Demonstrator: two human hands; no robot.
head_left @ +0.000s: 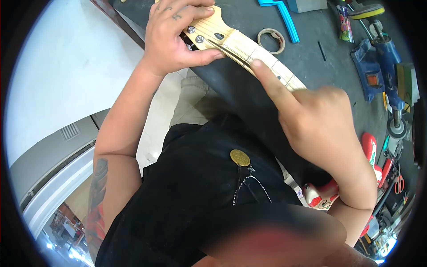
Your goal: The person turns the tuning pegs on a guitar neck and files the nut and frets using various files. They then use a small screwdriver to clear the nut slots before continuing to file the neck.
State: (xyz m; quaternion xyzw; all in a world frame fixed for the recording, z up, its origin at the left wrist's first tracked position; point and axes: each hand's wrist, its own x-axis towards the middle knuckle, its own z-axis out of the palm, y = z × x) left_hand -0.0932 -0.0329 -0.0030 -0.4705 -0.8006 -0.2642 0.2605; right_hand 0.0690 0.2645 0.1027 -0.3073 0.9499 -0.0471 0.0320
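Observation:
My left hand (171, 40) is wrapped over the light wood headstock (215, 20) of a guitar, its thumb lying along the near edge by the metal tuning posts (199, 39). From the posts a dark string (233, 56) runs down the neck. The index finger of my right hand (316, 118) is stretched out, its tip at the string on the pale fretboard (262, 55). The other right fingers are curled and partly hidden, with nothing visible in them. Further along, part of a white guitar body with red flowers (315, 200) shows beneath my right arm.
On the dark worktop lie a blue string winder (288, 22), a roll of masking tape (271, 41) and a thin black rod (322, 51). A blue vise-like tool (382, 66) stands right, with red-handled scissors (399, 184) and other tools below it.

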